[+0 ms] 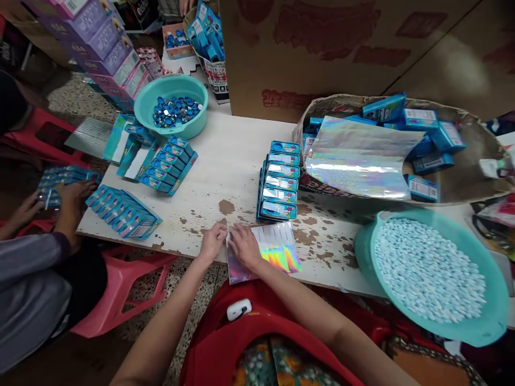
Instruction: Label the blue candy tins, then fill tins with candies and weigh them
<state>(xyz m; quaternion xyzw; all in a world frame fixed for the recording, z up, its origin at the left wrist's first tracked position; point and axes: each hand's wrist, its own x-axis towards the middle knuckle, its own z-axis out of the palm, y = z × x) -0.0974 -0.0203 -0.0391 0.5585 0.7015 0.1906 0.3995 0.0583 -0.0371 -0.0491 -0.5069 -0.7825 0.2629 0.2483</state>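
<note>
A holographic silver sticker sheet (273, 249) lies at the near edge of the worn white table (237, 161). My left hand (213, 240) pinches the sheet's upper left corner, fingers closed. Beside it, my right hand (244, 245) presses on the sheet's left part with its fingers curled down at the same corner. Just beyond the sheet stands a stack of small blue boxes (279, 181) in a display tray.
A teal basin of white pellets (430, 271) sits at the right. A cardboard bin (462, 177) holds blue boxes and a large holographic sheet (358, 158). A teal bowl of blue caps (172, 104) and trays of blue boxes (169, 163) lie left. Another person's hands (68, 195) work at far left.
</note>
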